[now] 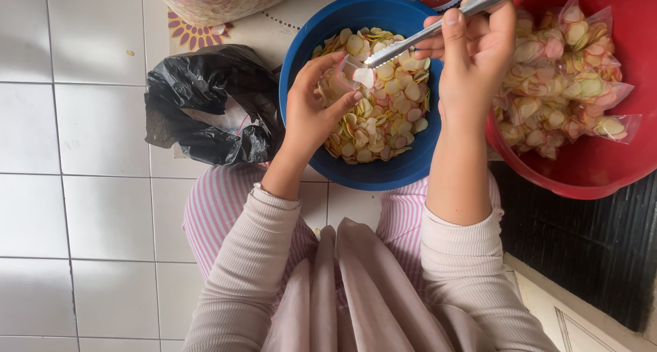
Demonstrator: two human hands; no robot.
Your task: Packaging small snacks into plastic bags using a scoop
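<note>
Tongs (438, 25) handle cut off; small bag (340, 78) half hidden by left hand (311, 112).

One head-worn camera looks steeply down, close over the lap and blue bowl (410, 167).

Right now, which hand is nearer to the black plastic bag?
Left. The left hand is over the blue bowl, just beside the black plastic bag. The right hand, holding metal tongs, is farther, near the red bowl.
</note>
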